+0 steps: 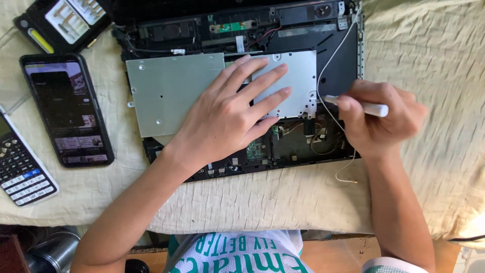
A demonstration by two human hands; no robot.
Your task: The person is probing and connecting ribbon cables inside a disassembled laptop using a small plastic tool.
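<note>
While flat and open on the metal plate, left hand (right hand gripping white tool beside it)

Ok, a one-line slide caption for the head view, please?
Left hand flat on an opened laptop's metal plate while right hand holds a white screwdriver at its edge.

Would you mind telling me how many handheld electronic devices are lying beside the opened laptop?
2: a smartphone left of the laptop, and a calculator at the far left edge, partly cut off. Others may lie out of frame.
</note>
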